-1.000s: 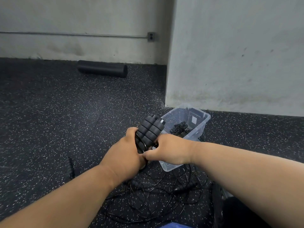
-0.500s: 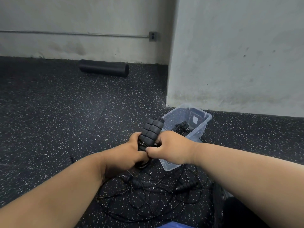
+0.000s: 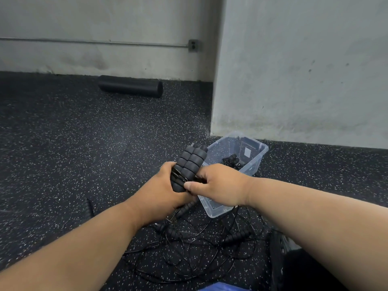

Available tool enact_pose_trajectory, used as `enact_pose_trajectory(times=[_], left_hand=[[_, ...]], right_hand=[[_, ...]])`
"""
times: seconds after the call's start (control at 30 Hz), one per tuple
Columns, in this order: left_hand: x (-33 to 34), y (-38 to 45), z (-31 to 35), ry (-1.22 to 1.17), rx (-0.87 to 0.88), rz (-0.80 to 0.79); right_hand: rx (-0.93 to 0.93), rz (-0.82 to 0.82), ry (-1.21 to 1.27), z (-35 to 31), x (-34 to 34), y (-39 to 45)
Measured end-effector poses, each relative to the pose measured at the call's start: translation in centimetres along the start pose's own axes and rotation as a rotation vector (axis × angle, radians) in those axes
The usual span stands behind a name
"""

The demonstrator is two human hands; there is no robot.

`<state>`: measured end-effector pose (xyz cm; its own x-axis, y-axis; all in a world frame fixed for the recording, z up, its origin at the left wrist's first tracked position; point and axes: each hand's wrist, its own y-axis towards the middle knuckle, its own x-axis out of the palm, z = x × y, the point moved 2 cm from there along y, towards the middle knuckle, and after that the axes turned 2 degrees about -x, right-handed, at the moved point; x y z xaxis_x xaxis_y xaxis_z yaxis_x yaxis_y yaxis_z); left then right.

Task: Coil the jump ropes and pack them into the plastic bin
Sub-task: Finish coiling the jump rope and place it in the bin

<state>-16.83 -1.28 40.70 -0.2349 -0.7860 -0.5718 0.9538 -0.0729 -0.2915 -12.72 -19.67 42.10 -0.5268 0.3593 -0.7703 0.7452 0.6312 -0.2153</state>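
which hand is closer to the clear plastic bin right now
Right. The right hand overlaps the plastic bin's near left wall, while the left hand grips the paired jump rope handles farther left of it.

A pair of black ribbed foam handles (image 3: pixel 190 164) stands side by side, tilted up and slightly right, the lower ends hidden in the grip with thin black cord wound across them. Just right of and behind the grip sits a clear bin (image 3: pixel 255 162), open, angled on the floor, with a black coiled rope (image 3: pixel 232 160) inside. Below the grip, loose ropes (image 3: pixel 199 244) lie tangled on the floor, several ribbed handles among the thin cords.
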Motion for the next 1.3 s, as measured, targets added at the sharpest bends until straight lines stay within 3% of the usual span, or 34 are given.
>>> enact_pose_trajectory(times=[0.2, 0.33, 0.4, 0.5, 0.67, 0.87, 1.0, 1.07, 1.3], left_hand=[[-0.5, 1.0, -1.7, 0.094, -0.089, 0.033], [-0.2, 1.0, -2.2, 0.354, -0.115, -0.020], [0.4, 0.7, -1.5, 0.495, -0.066, -0.097], [1.6, 0.1, -0.3, 0.613, 0.075, -0.224], [2.4, -1.0, 1.9, 0.525, 0.263, -0.277], [1.5, -2.2, 2.9, 0.468, 0.369, -0.239], [1.9, -3.4, 3.2, 0.225, 0.365, -0.223], [1.5, -3.6, 3.2, 0.034, 0.330, -0.177], [-0.9, -0.6, 0.7, -0.065, 0.112, 0.105]], right_hand=[[-0.039, -0.038, -0.299, -0.4, -0.6, -0.8], [-0.221, -0.066, -0.561, -1.5, -1.3, -1.7], [-0.288, -0.043, -0.566, -2.1, -1.9, -1.8], [-0.303, -0.016, -0.397, -1.9, -2.9, -1.6], [-0.169, 0.013, 0.061, 0.4, -4.6, -0.8], [-0.035, -0.192, 0.402, 2.8, -4.5, -0.4], [-0.007, -0.301, 0.706, 3.7, -3.9, -0.2], [0.009, -0.276, 0.809, 3.7, -3.7, -0.2], [0.021, -0.132, 0.101, 2.0, -0.9, 0.3]])
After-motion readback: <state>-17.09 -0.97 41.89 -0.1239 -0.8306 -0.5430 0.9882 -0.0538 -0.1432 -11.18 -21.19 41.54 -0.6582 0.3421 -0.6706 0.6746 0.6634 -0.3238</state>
